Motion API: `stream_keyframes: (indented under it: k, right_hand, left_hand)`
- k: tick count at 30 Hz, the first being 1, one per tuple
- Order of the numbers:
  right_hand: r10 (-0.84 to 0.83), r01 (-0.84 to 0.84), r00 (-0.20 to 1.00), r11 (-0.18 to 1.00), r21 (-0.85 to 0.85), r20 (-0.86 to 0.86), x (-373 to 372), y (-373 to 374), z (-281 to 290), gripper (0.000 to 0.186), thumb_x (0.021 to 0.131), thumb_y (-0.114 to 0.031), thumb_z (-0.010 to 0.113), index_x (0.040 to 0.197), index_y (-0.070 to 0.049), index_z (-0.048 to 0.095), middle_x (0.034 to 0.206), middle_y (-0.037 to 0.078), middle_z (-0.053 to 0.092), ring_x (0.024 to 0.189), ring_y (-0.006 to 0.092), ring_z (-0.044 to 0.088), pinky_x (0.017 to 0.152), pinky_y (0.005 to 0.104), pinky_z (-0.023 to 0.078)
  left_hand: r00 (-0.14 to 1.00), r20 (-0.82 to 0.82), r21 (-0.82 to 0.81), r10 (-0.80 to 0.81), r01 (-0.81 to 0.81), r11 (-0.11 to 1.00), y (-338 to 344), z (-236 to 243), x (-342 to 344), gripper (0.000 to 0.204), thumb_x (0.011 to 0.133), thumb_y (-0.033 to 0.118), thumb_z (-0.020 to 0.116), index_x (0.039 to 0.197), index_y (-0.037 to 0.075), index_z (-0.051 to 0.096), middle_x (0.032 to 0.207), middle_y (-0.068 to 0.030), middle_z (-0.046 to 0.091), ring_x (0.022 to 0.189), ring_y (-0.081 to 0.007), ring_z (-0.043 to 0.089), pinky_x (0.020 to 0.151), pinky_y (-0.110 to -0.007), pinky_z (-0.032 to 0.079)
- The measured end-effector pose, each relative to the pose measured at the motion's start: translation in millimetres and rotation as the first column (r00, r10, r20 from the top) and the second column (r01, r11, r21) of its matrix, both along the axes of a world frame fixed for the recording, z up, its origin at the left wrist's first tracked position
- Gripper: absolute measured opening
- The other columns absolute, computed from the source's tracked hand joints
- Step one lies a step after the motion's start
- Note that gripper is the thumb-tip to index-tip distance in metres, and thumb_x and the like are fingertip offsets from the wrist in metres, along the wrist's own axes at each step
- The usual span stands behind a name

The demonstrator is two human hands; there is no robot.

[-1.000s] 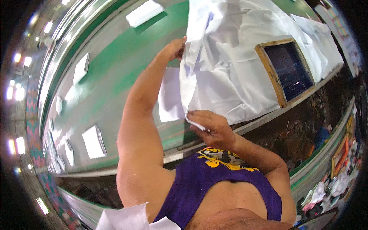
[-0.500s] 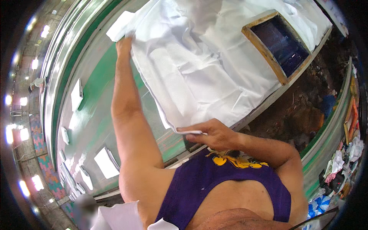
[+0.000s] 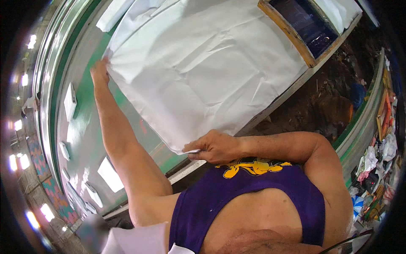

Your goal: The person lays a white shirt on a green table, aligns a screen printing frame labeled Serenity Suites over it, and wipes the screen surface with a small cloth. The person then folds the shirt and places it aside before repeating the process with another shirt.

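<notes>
Two bare hands are gripping one white cloth (image 3: pixel 169 84) by its near edge, and the cloth is spreading across the upper middle of the frame, over a green-streaked table (image 3: pixel 141 127). At the left of the frame, the left hand (image 3: pixel 100 71) is pinching the edge, arm stretched out nearly straight; its fingertips are blurring into the fabric, so their exact hold is hard to read. Just below the middle of the frame, the right hand (image 3: pixel 215 146) is clasping the corner between thumb and fingers, elbow bending, close to the purple tank top (image 3: pixel 249 203). Holding the edge at two well-separated points is probably keeping it straight and taut between them, while shallow creases are running through the middle.

At the upper right, a wood-framed screen with a dark, glossy panel (image 3: pixel 306 27) is resting on the cloth, perhaps serving as a weight on that side. Flat white pieces (image 3: pixel 111 174) are lying apart along the table at the left (whether folded cloth or paper, I cannot tell). Another white cloth piece (image 3: pixel 137 239) is draping by the left shoulder, at the lower left.
</notes>
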State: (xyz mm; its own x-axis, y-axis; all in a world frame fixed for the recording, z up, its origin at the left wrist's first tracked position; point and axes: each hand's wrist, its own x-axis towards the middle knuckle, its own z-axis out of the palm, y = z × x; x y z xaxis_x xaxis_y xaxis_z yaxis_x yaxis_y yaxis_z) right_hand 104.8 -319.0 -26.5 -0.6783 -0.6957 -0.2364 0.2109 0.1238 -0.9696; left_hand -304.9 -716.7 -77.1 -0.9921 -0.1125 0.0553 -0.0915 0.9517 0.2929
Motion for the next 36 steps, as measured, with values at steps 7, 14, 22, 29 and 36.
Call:
stream_keyframes:
  k: [7, 14, 22, 29, 36]
  right_hand:
    - [0.042, -0.029, 0.992, 0.994, -0.104, 0.116, 14, 6, -5, 0.043, 0.100, -0.036, 0.062, 0.134, -0.011, 0.068, 0.107, 0.019, 0.075, 0.081, 0.0222, 0.070, 0.079, 0.0376, 0.055]
    - [-0.028, 0.072, 0.985, 0.963, -0.261, 0.168, 2, 50, 22, 0.046, 0.102, -0.040, 0.062, 0.139, -0.012, 0.065, 0.115, 0.015, 0.075, 0.098, 0.0137, 0.067, 0.085, 0.0311, 0.054]
    - [-0.890, 0.963, 0.261, 0.268, -0.033, 0.374, -16, 242, -39, 0.032, 0.104, -0.028, 0.062, 0.126, -0.005, 0.065, 0.107, 0.005, 0.072, 0.093, 0.0115, 0.066, 0.080, 0.0285, 0.052]
    - [-0.864, 0.992, -0.018, 0.047, 0.117, 0.504, -34, 279, -81, 0.031, 0.106, -0.017, 0.053, 0.135, -0.007, 0.056, 0.122, 0.007, 0.063, 0.101, 0.0144, 0.061, 0.084, 0.0344, 0.051]
    - [-0.890, 0.969, -0.006, 0.108, 0.222, 0.457, -40, 295, -92, 0.032, 0.104, -0.020, 0.053, 0.133, -0.008, 0.056, 0.123, 0.007, 0.063, 0.100, 0.0165, 0.061, 0.084, 0.0369, 0.050]
  left_hand:
    - [0.983, 0.125, 0.046, 0.132, -0.139, 0.989, -31, 31, 21, 0.040, 0.094, 0.032, 0.068, 0.108, -0.006, 0.069, 0.098, -0.0193, 0.068, 0.083, -0.0265, 0.064, 0.069, -0.043, 0.052]
    - [0.999, -0.024, 0.664, 0.038, -0.012, 0.748, 44, 102, -33, 0.042, 0.092, 0.015, 0.067, 0.131, 0.000, 0.065, 0.123, -0.0161, 0.068, 0.107, -0.0263, 0.066, 0.091, -0.035, 0.053]
    - [0.906, 0.052, 0.737, -0.420, 0.249, 0.628, 364, 102, -108, 0.034, 0.094, 0.023, 0.071, 0.121, 0.003, 0.071, 0.097, -0.0072, 0.072, 0.081, -0.0140, 0.066, 0.071, -0.029, 0.057]
    - [0.852, 0.079, 0.677, -0.518, 0.336, 0.655, 470, 52, -94, 0.060, 0.086, 0.019, 0.075, 0.141, 0.001, 0.058, 0.113, -0.0074, 0.067, 0.098, -0.0163, 0.064, 0.083, -0.036, 0.059]
    - [0.864, 0.120, 0.581, -0.490, 0.339, 0.740, 483, 29, -109, 0.068, 0.087, 0.020, 0.074, 0.146, -0.003, 0.051, 0.118, -0.0120, 0.067, 0.104, -0.0226, 0.065, 0.085, -0.038, 0.060]
